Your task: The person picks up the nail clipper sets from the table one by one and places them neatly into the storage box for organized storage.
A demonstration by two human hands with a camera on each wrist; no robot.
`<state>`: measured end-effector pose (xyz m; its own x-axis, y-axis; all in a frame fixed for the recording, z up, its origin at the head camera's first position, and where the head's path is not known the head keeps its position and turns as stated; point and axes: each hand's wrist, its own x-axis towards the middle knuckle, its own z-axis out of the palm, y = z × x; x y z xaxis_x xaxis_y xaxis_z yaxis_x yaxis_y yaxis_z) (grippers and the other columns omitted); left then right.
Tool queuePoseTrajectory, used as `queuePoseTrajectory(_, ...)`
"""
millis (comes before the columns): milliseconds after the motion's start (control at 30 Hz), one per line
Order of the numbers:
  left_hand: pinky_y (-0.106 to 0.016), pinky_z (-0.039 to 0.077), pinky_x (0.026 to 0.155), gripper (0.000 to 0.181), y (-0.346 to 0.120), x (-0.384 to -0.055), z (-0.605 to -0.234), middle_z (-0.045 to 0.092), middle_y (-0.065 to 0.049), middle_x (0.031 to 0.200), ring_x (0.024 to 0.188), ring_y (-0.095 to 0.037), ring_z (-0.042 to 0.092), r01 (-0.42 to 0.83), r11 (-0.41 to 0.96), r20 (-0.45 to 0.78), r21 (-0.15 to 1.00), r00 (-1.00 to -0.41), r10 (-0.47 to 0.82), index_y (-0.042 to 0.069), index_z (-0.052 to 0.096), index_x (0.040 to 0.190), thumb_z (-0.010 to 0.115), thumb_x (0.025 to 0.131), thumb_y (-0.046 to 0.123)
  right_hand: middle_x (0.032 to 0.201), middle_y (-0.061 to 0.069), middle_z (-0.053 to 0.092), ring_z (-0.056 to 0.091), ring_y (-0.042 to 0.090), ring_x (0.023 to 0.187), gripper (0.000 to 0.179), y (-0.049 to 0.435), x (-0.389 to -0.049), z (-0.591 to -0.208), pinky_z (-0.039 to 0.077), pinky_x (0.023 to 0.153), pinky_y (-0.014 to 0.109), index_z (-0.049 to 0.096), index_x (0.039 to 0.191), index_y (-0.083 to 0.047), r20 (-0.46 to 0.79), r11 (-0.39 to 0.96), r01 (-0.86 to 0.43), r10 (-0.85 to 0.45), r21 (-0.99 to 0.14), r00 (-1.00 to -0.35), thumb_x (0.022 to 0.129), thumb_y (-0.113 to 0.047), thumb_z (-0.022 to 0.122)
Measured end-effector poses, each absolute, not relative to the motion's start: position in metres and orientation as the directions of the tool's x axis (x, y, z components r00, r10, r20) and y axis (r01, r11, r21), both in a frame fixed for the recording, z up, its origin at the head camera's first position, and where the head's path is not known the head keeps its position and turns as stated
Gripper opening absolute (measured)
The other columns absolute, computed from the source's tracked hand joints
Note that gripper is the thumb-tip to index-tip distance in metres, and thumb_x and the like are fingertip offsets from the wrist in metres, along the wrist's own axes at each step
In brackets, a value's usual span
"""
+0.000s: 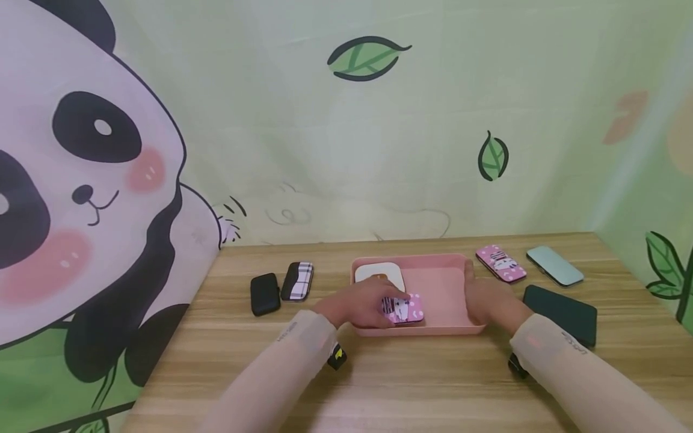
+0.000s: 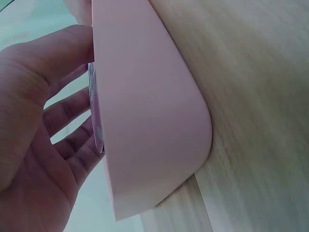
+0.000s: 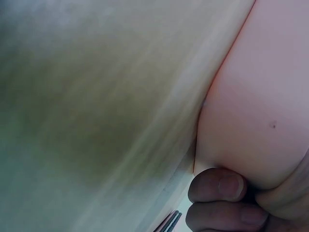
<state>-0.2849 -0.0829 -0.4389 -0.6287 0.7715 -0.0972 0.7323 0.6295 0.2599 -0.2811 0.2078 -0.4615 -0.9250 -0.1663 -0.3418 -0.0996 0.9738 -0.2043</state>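
Note:
A shallow pink tray (image 1: 437, 294) sits on the wooden table. My left hand (image 1: 364, 302) holds a small flat pink case (image 1: 409, 308) with a cartoon print and striped patch over the tray's front left part. In the left wrist view the case's edge shows just past the tray wall (image 2: 149, 106), with fingers behind it. Behind that hand, a white rounded case (image 1: 391, 272) lies in the tray's back left corner, partly covered. At the tray's right end, my right hand (image 1: 491, 304) grips the wall, thumb up along the rim and fingertips (image 3: 224, 186) curled against the outside.
Left of the tray lie a black case (image 1: 264, 294) and a plaid-and-black case (image 1: 298, 281). To the right are another pink printed case (image 1: 500, 263), a pale blue-grey case (image 1: 554, 266) and a larger dark green flat case (image 1: 563, 314). A printed panda curtain (image 1: 271, 150) stands behind the table.

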Motion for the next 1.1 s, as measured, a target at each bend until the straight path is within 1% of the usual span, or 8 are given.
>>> queuePoseTrajectory(133, -0.026, 0.044, 0.097, 0.059, -0.087, -0.286, -0.439, 0.067, 0.006, 0.122, 0.106, -0.010, 0.055, 0.723, 0.632, -0.104, 0.280, -0.631, 0.768, 0.028, 0.059, 0.141, 0.076, 0.084, 0.032, 0.066, 0.010, 0.054, 0.047, 0.020, 0.049, 0.086, 0.209, -0.282, -0.462, 0.037, 0.047, 0.028, -0.016, 0.156, 0.002, -0.330, 0.974, -0.109, -0.171, -0.198, -0.928, 0.101, -0.019, 0.047)
queuePoseTrajectory(300, -0.021, 0.041, 0.072, 0.057, -0.094, -0.290, -0.443, 0.067, 0.005, 0.094, 0.078, -0.008, 0.048, 0.747, 0.581, -0.067, 0.322, -0.595, 0.801, 0.020, 0.062, 0.139, 0.073, 0.083, 0.029, 0.067, 0.009, 0.055, 0.047, 0.020, 0.049, 0.086, 0.209, -0.284, -0.463, 0.037, 0.047, 0.029, -0.018, 0.155, 0.000, -0.337, 0.973, -0.099, -0.167, -0.210, -0.927, 0.101, -0.019, 0.046)
queuePoseTrajectory(400, -0.020, 0.041, 0.065, 0.056, -0.100, -0.290, -0.445, 0.066, 0.004, 0.091, 0.072, -0.009, 0.049, 0.735, 0.570, -0.056, 0.367, -0.594, 0.802, 0.017, 0.064, 0.136, 0.072, 0.082, 0.027, 0.067, 0.009, 0.055, 0.048, 0.020, 0.049, 0.087, 0.209, -0.285, -0.465, 0.038, 0.047, 0.028, -0.019, 0.155, 0.000, -0.343, 0.973, -0.097, -0.166, -0.211, -0.925, 0.100, -0.019, 0.047)
queuePoseTrajectory(533, -0.020, 0.044, 0.074, 0.051, -0.105, -0.287, -0.445, 0.068, 0.004, 0.112, 0.086, -0.008, 0.053, 0.701, 0.584, -0.059, 0.409, -0.618, 0.784, 0.017, 0.069, 0.131, 0.073, 0.081, 0.028, 0.067, 0.010, 0.055, 0.049, 0.021, 0.049, 0.089, 0.209, -0.285, -0.465, 0.038, 0.047, 0.028, -0.018, 0.155, 0.000, -0.340, 0.975, -0.095, -0.160, -0.201, -0.927, 0.100, -0.019, 0.049)
queuePoseTrajectory(633, -0.021, 0.045, 0.080, 0.048, -0.107, -0.283, -0.445, 0.064, 0.003, 0.117, 0.096, -0.010, 0.052, 0.680, 0.599, -0.062, 0.424, -0.638, 0.768, 0.017, 0.070, 0.128, 0.074, 0.083, 0.031, 0.067, 0.010, 0.054, 0.048, 0.021, 0.049, 0.089, 0.209, -0.285, -0.464, 0.037, 0.047, 0.028, -0.018, 0.155, 0.000, -0.340, 0.976, -0.095, -0.159, -0.196, -0.927, 0.100, -0.019, 0.049)
queuePoseTrajectory(767, -0.023, 0.045, 0.080, 0.046, -0.107, -0.280, -0.445, 0.061, 0.001, 0.112, 0.095, -0.011, 0.051, 0.677, 0.606, -0.057, 0.417, -0.646, 0.761, 0.016, 0.072, 0.126, 0.076, 0.084, 0.036, 0.066, 0.009, 0.055, 0.048, 0.020, 0.049, 0.089, 0.209, -0.284, -0.465, 0.037, 0.047, 0.028, -0.018, 0.155, 0.001, -0.346, 0.978, -0.093, -0.155, -0.189, -0.925, 0.099, -0.017, 0.048)
queuePoseTrajectory(933, -0.023, 0.045, 0.084, 0.041, -0.107, -0.276, -0.446, 0.066, 0.002, 0.117, 0.095, -0.010, 0.054, 0.674, 0.612, -0.070, 0.414, -0.647, 0.760, 0.016, 0.074, 0.122, 0.074, 0.086, 0.038, 0.066, 0.009, 0.054, 0.047, 0.020, 0.048, 0.087, 0.209, -0.283, -0.464, 0.037, 0.047, 0.027, -0.016, 0.156, 0.002, -0.344, 0.976, -0.103, -0.165, -0.192, -0.924, 0.098, -0.015, 0.048)
queuePoseTrajectory(1100, -0.025, 0.047, 0.094, 0.038, -0.109, -0.275, -0.448, 0.068, 0.002, 0.120, 0.104, -0.009, 0.057, 0.692, 0.602, -0.054, 0.398, -0.637, 0.769, 0.015, 0.074, 0.121, 0.072, 0.090, 0.037, 0.065, 0.008, 0.054, 0.046, 0.020, 0.048, 0.086, 0.209, -0.282, -0.463, 0.035, 0.046, 0.028, -0.012, 0.156, 0.004, -0.322, 0.975, -0.124, -0.179, -0.183, -0.930, 0.098, -0.015, 0.048)
